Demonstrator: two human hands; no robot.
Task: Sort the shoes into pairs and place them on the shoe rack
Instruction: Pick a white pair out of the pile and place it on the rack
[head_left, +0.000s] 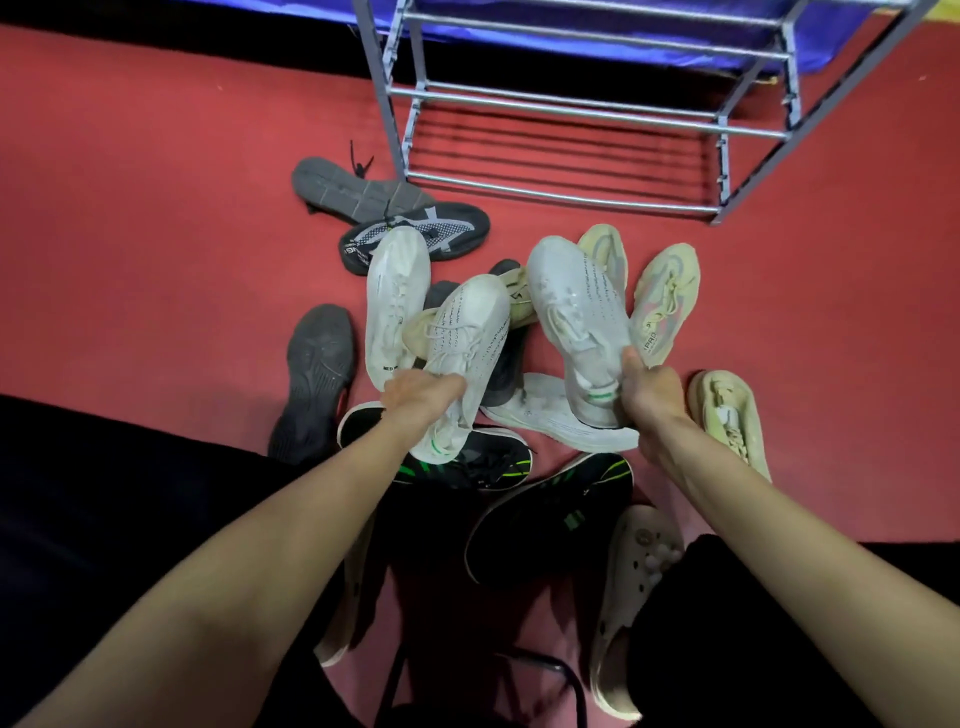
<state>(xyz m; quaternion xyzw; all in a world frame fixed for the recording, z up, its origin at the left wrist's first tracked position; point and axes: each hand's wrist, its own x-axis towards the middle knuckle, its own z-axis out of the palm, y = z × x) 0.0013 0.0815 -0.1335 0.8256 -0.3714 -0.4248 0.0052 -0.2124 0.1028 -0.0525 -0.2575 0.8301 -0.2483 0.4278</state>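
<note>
The left hand (421, 392) grips one white sneaker (465, 343) at its heel; the right hand (647, 389) grips its apparent match (576, 306). Carry both toe-first toward twelve o'clock, side by side, onto the shoe rack (571, 104), clearing the pile on the floor (156, 208).

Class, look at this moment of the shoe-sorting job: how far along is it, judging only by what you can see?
Done: nothing stored; the grey metal-tube shoe rack shows no shoes on its visible shelves. In hand: the left hand and right hand each grip a white knit sneaker with a green heel mark, seemingly a pair. Left: racking these, then pairing the cream sneakers, black-and-green trainers and dark shoes on the red floor.
</note>
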